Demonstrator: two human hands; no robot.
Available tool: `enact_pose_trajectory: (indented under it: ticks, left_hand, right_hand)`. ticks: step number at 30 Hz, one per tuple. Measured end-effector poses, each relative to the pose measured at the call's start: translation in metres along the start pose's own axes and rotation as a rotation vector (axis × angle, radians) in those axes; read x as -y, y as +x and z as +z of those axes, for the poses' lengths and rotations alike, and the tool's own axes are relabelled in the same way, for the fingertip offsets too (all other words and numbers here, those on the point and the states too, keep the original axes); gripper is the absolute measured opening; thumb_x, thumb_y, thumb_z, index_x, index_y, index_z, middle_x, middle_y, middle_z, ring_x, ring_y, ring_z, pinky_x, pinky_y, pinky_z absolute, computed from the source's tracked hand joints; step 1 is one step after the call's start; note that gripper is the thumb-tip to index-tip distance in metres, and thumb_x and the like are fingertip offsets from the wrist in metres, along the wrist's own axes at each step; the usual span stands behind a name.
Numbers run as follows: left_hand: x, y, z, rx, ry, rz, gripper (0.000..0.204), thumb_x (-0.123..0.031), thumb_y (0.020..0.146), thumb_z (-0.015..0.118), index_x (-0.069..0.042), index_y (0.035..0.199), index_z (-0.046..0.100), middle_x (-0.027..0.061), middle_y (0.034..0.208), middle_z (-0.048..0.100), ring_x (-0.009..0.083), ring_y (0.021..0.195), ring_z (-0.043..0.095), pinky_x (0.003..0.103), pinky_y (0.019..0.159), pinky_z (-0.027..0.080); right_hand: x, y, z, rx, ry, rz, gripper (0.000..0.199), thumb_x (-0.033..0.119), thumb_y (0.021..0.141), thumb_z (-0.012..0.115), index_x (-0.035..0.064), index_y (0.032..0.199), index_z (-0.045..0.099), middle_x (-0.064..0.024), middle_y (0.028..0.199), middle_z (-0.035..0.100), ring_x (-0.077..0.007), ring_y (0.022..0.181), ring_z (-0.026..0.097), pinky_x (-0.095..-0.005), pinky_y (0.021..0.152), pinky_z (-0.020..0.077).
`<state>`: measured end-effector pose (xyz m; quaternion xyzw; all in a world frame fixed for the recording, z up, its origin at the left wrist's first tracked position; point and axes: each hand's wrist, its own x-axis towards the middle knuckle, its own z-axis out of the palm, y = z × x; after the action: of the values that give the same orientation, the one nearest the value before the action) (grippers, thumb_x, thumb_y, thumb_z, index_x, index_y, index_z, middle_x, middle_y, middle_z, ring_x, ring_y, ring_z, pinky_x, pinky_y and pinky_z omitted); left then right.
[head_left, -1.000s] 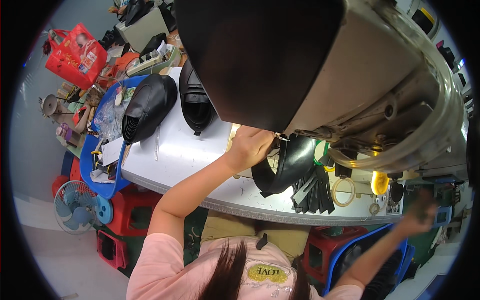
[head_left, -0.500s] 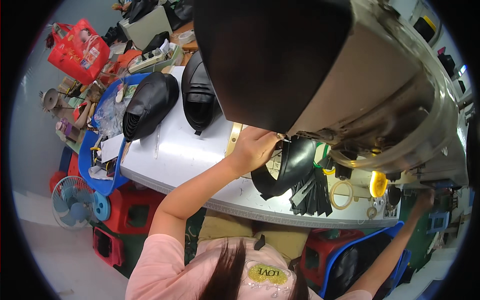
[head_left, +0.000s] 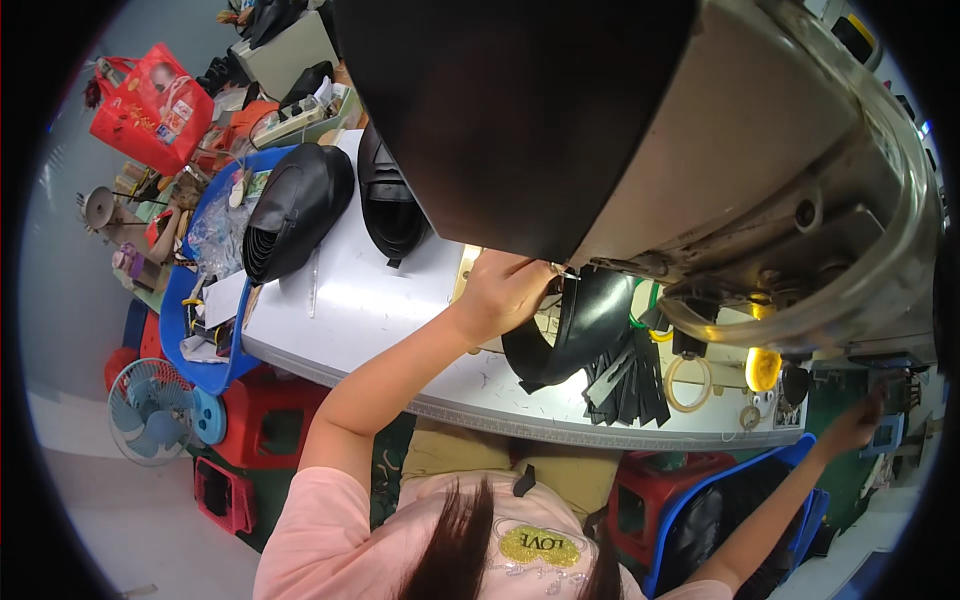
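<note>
Black leather piece [head_left: 580, 325], curved, lay on the white table [head_left: 370, 310] beneath the sewing machine [head_left: 700, 180]. Left hand [head_left: 505, 290] rested on its upper edge by the machine's underside, fingers curled over it; a closed grip on the leather, as far as visible. Right hand [head_left: 858, 422] was stretched far to the right past the table's end, small and dim; grip state could not be told. Black strips [head_left: 630, 375] fanned just beside the leather piece. Two black shoe uppers [head_left: 300, 205] lay at the table's left end.

A curved black leather piece [head_left: 580, 325] stands bent on the white table [head_left: 370, 300].
</note>
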<state>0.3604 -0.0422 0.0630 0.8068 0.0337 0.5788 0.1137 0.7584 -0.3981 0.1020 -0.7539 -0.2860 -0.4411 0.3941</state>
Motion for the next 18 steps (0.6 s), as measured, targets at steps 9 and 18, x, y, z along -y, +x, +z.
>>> enact_pose_trajectory:
  ticks: [9,18]
  left_hand:
    - [0.010,-0.038,0.017,0.052,0.012,-0.218,0.019,0.008,0.065,0.066,-0.001,0.081,0.062,0.0086,0.079,0.061,0.0249,0.071,0.059,0.031,0.058,0.047]
    - [-0.018,-0.009,-0.009,0.083,0.078,0.038,0.018,0.004,0.066,0.068,0.000,0.083,0.062,0.0100,0.084,0.059,0.0273,0.077,0.060,0.033,0.062,0.050]
  right_hand:
    - [0.122,-0.076,-0.002,0.380,0.184,-0.363,0.023,-0.015,0.074,0.048,-0.0032,0.088,0.061,-0.0141,0.093,0.063,-0.0292,0.086,0.061,-0.0354,0.079,0.0486]
    - [0.101,-0.060,-0.003,0.355,0.262,-0.365,0.020,-0.010,0.080,0.048,-0.0025,0.092,0.063,-0.0128,0.097,0.063,-0.0259,0.087,0.061,-0.0345,0.078,0.0484]
